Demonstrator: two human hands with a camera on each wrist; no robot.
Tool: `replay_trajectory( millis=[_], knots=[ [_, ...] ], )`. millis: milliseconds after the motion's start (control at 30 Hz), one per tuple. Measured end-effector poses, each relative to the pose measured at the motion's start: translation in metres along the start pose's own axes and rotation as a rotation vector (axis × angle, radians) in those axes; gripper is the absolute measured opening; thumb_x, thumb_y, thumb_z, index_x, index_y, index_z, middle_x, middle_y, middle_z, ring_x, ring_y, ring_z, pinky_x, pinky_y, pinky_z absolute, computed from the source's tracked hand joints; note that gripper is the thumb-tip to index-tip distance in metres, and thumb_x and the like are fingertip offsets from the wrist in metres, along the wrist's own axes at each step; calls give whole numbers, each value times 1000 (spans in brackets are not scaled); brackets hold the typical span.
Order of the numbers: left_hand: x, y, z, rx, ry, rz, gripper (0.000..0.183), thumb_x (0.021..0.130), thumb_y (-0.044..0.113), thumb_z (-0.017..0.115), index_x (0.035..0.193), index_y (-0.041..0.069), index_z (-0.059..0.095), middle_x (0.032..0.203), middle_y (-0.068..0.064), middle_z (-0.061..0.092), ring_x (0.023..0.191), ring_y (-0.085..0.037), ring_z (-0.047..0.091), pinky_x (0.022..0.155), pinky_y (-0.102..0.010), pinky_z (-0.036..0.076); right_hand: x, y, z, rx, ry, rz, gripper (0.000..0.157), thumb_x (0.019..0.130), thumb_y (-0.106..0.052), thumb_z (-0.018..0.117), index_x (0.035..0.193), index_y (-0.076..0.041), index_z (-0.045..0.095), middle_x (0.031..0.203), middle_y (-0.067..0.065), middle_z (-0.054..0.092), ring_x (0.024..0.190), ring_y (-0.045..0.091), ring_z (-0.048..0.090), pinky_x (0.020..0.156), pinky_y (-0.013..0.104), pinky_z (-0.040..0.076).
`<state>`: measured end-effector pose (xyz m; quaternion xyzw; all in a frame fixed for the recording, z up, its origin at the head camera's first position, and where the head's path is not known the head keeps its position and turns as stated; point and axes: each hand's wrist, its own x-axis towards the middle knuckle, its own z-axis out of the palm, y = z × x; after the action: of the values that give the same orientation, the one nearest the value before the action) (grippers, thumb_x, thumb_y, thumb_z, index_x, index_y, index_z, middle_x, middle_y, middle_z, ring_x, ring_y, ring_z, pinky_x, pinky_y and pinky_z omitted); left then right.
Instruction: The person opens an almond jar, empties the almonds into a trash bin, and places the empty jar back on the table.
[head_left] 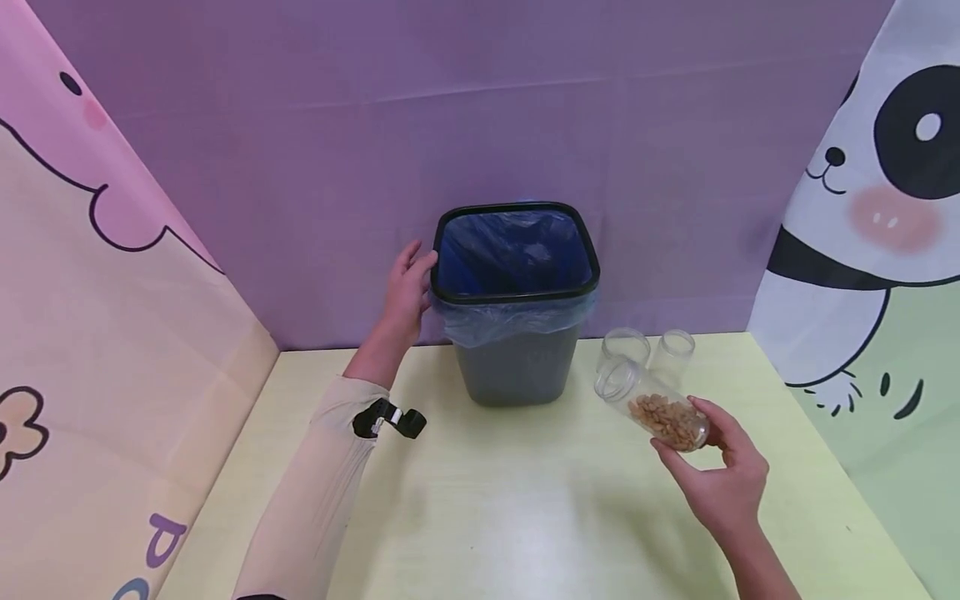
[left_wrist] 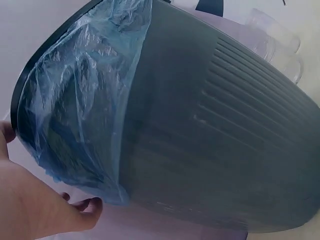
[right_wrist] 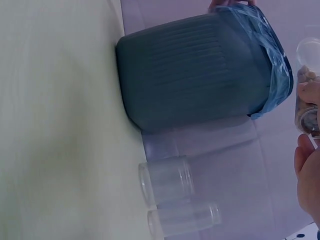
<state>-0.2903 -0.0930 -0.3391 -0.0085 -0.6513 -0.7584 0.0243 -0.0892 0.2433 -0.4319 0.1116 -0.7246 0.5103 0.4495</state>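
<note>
My right hand grips the bottom end of a clear plastic jar between thumb and fingers. The jar leans over with its uncovered mouth towards the bin, and small tan-brown pieces lie in its lower half. At the back of the table stands an upright grey bin with a black rim and a blue plastic liner. Beside the bin's left rim is my left hand, touching it there with loose fingers. The right wrist view shows the jar at its edge, partly cut off.
Two other clear jars stand right of the bin: a wider jar and a narrower jar. Behind the pale yellow table hangs a purple cloth. Printed cloths border both sides.
</note>
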Motion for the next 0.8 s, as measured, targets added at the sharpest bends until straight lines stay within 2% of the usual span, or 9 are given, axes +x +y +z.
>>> replay_trajectory(
  millis=[67, 133, 233, 333, 533, 667, 800],
  knots=[
    [1, 2, 2, 20, -51, -3, 57, 87, 38, 50, 138, 28, 26, 142, 2, 19, 125, -24, 25, 96, -44, 24, 2, 5, -1, -7, 6, -3, 64, 41, 17, 76, 102, 10, 59, 90, 19, 62, 67, 5, 54, 60, 13, 40],
    [3, 2, 5, 8, -121, 8, 58, 89, 33, 48, 140, 29, 20, 143, 2, 17, 125, -25, 26, 98, -45, 23, 3, 13, -4, -18, 9, -9, 65, 40, 16, 77, 102, 9, 60, 90, 18, 62, 66, 5, 54, 60, 13, 40],
    [6, -3, 11, -4, -173, 23, 59, 91, 22, 42, 141, 29, 14, 144, 4, 14, 126, -22, 25, 99, -43, 23, 6, 25, -9, -42, 2, -24, 65, 41, 13, 79, 103, 7, 60, 90, 16, 63, 66, 4, 53, 61, 12, 39],
    [6, -8, 15, 16, -156, 41, 60, 89, 14, 37, 141, 32, 12, 144, 10, 11, 127, -17, 20, 100, -41, 22, 13, 30, -16, -69, -7, -47, 65, 41, 11, 79, 103, 7, 60, 91, 16, 62, 67, 3, 53, 61, 12, 39],
    [4, -13, 16, 69, -130, 80, 60, 88, 15, 35, 141, 30, 12, 144, 11, 8, 129, -15, 12, 101, -43, 16, 28, 33, -21, -104, 5, -42, 67, 41, 12, 80, 105, 5, 61, 93, 16, 62, 68, 3, 53, 61, 12, 39],
    [-2, -18, 16, 99, -117, 60, 60, 88, 16, 35, 141, 30, 13, 144, 11, 9, 129, -15, 11, 101, -44, 14, 32, 33, -23, -108, 6, -28, 67, 41, 12, 79, 104, 5, 61, 92, 15, 63, 67, 3, 53, 60, 12, 39],
    [-11, -15, 18, 117, -119, 58, 59, 88, 15, 35, 141, 32, 13, 144, 10, 7, 130, -15, 9, 101, -45, 14, 43, 36, -25, -120, -15, -52, 67, 40, 12, 80, 105, 4, 61, 91, 15, 63, 67, 2, 53, 61, 12, 39]
  ],
)
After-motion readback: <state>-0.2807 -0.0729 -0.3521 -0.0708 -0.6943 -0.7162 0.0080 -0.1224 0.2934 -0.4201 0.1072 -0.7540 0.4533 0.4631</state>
